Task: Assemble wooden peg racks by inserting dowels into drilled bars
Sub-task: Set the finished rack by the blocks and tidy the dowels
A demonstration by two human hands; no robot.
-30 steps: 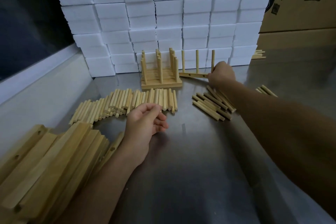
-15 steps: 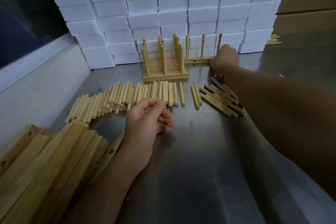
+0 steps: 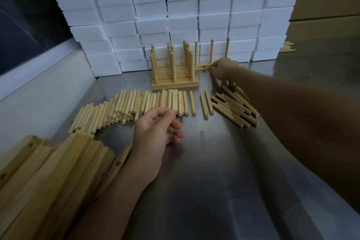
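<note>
At the far centre of the frame, the right hand (image 3: 224,68) reaches across the counter (image 3: 214,171) and its grip closes, fingers curled, on the right end of a drilled bar (image 3: 202,67) that carries three upright dowels (image 3: 211,51). The bar's long axis runs left to right across the frame, its left end just beside the stack of finished racks (image 3: 174,76) and its back close to the wall of white foam blocks (image 3: 194,6). An open hole shows on the bar's front face. The left hand (image 3: 155,132) rests lower centre, its fingers loosely curled; whether the grip pinches anything at the thumb cannot be told.

The loose dowels (image 3: 136,103) lie in a long row across the middle of the frame, their axes pointing away from the viewer, right beside the left hand's fingertips; a smaller heap of slanted dowels (image 3: 233,105) lies under the right forearm. Undrilled-looking and drilled bars (image 3: 48,181) are piled at lower left, by the left forearm.

Judging by this, the peg bar is being set down beside the finished stack. The left hand is the nearer to both dowels and fresh bars. Room is tight behind the bar against the foam; the open counter lies in the lower half of the frame, toward the viewer.
</note>
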